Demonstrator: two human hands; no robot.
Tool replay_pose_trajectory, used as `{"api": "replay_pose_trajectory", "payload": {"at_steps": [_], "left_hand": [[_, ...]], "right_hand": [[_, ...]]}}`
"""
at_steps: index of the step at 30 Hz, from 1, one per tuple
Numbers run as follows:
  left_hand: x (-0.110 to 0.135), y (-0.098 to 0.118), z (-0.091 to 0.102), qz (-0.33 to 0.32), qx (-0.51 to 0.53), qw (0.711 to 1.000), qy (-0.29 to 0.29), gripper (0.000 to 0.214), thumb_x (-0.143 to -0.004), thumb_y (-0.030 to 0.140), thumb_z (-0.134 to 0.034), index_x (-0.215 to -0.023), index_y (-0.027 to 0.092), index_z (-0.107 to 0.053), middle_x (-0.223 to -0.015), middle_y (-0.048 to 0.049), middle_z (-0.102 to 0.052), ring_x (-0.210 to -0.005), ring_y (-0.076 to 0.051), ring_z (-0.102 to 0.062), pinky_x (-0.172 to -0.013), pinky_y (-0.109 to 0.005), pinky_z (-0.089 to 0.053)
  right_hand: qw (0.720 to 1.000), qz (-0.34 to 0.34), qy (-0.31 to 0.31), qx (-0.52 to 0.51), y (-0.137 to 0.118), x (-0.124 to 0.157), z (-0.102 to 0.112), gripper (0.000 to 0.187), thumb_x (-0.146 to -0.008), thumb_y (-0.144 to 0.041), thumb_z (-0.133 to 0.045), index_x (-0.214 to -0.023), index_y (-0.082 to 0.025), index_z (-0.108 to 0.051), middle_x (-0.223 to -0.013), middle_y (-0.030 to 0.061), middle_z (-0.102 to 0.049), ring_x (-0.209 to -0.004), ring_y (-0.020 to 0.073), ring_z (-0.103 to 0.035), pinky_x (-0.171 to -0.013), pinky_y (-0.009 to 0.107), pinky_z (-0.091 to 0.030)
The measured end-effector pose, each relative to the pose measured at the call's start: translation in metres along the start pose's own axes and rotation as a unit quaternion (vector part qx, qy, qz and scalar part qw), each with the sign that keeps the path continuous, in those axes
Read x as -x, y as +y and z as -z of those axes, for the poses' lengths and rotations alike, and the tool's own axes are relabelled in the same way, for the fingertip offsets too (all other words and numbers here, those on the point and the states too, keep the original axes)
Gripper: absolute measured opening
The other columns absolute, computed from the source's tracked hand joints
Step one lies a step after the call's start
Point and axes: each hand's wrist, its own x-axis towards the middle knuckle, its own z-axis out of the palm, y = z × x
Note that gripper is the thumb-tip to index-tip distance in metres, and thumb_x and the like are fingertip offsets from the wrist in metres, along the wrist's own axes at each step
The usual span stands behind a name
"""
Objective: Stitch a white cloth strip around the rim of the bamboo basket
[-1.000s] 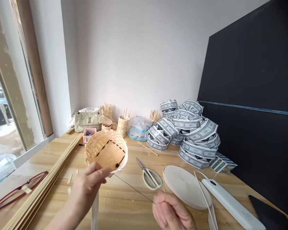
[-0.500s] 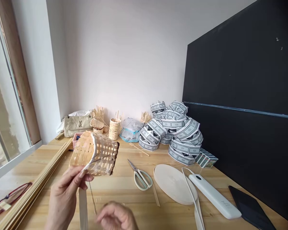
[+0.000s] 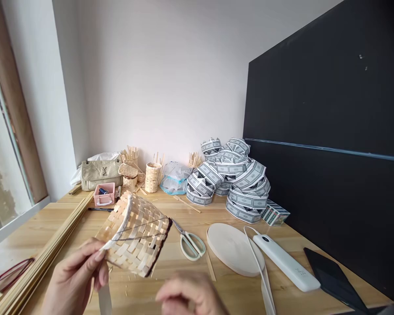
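Observation:
A woven bamboo-strip basket (image 3: 141,236) hangs tilted in the air, white tape along one rim and a dark edging on the opposite end. My left hand (image 3: 75,273) pinches its white-taped rim between thumb and fingers. From below that hand a pale flat tape (image 3: 105,299) hangs down. Dark thread (image 3: 141,232) crosses the basket's side in slanting lines. Low in the view, right of the basket and apart from it, my right hand (image 3: 192,295) is slightly blurred with curled fingers; whatever they may hold is hidden.
Scissors (image 3: 190,243) lie beyond the right hand, beside a roll of white tape (image 3: 233,249) and a white power bank (image 3: 285,262). Long bamboo strips (image 3: 49,249) run along the left. Stacked patterned paper bands (image 3: 246,192), a pink box (image 3: 104,199) and a handbag (image 3: 100,175) stand behind.
The basket has tilted, its dark-edged end swinging down and right. My left hand has moved lower and left, and my right hand has moved right. The view has shifted slightly.

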Motion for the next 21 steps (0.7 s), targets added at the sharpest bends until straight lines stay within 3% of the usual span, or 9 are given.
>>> {"api": "replay_pose_trajectory", "payload": {"at_steps": [2,5,11,16,21], "left_hand": [[-0.001,-0.002,0.002,-0.033,-0.022,0.999,-0.027,0.014,-0.063,0.035,-0.075,-0.07,0.023,-0.072,-0.041,-0.0005,-0.054,-0.036,-0.012,-0.047,-0.034,-0.019,-0.038],[0.0,-0.003,0.003,-0.057,-0.051,0.994,-0.08,0.008,-0.07,0.031,-0.07,-0.077,0.026,-0.073,-0.043,0.0001,-0.055,-0.039,-0.013,-0.05,-0.036,-0.02,-0.041],[0.005,-0.005,0.011,-0.069,-0.068,0.988,-0.119,0.011,-0.074,0.026,-0.066,-0.083,0.029,-0.072,-0.049,0.0008,-0.056,-0.041,-0.014,-0.052,-0.038,-0.022,-0.043],[0.003,-0.009,0.019,-0.042,-0.067,0.989,-0.125,0.009,-0.074,0.028,-0.067,-0.08,0.027,-0.072,-0.049,0.0006,-0.056,-0.041,-0.014,-0.052,-0.037,-0.021,-0.042],[-0.002,-0.005,0.02,0.01,-0.084,0.988,-0.128,0.016,-0.074,0.033,-0.067,-0.069,0.019,-0.07,-0.047,-0.0006,-0.054,-0.043,-0.012,-0.05,-0.04,-0.019,-0.041]], "right_hand": [[0.994,-0.009,0.079,0.072,-0.019,-0.006,0.016,0.014,-0.084,-0.021,-0.053,-0.076,-0.018,-0.065,-0.061,-0.0022,-0.054,-0.044,0.0063,-0.046,-0.042,0.016,-0.036],[0.968,0.016,0.138,0.21,-0.035,-0.023,0.022,0.014,-0.077,-0.006,-0.055,-0.079,-0.018,-0.062,-0.074,0.0,-0.055,-0.061,0.01,-0.052,-0.055,0.019,-0.041],[0.948,0.012,0.102,0.302,-0.024,-0.051,0.013,0.018,-0.074,0.0,-0.059,-0.076,-0.018,-0.058,-0.078,-0.001,-0.05,-0.07,0.0117,-0.05,-0.061,0.021,-0.038],[0.948,0.002,0.06,0.313,-0.017,-0.048,0.011,0.021,-0.077,0.002,-0.055,-0.069,-0.017,-0.051,-0.078,-0.0017,-0.046,-0.067,0.0099,-0.045,-0.058,0.02,-0.032],[0.964,-0.057,-0.035,0.257,-0.026,-0.041,0.027,0.019,-0.079,0.0,-0.048,-0.073,-0.018,-0.047,-0.068,-0.0046,-0.047,-0.063,0.0094,-0.042,-0.057,0.02,-0.028]]}}
